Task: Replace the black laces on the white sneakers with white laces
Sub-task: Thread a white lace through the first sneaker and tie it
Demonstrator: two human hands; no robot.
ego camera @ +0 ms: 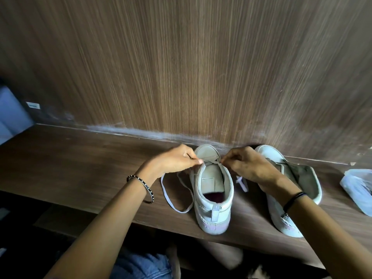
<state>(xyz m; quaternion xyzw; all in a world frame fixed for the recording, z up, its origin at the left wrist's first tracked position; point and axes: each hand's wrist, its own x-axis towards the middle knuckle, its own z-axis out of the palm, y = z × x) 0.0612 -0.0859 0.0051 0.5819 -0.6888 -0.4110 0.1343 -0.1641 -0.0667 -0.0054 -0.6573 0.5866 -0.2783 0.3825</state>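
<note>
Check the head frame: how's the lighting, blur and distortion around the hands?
Head view: dim and uneven, wall brightest mid-frame, corners and under the shelf nearly black; wide-angle bend curves the shelf's back edge; left hand and right hand, pinching the lace over the middle sneaker, read fairly sharp; bag at far right is soft.

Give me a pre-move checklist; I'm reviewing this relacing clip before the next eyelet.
1. Left hand pinches the lace: ok.
2. Right hand pinches the lace on the other side: ok.
3. Sneaker upright on the shelf, heel toward the person: ok.
4. Lace spans the sneaker near the toe between both hands: ok.
5. Lace flat, not twisted, at the eyelets: cannot tell.
6. Second sneaker has a white lace: not ok, none seen.
</note>
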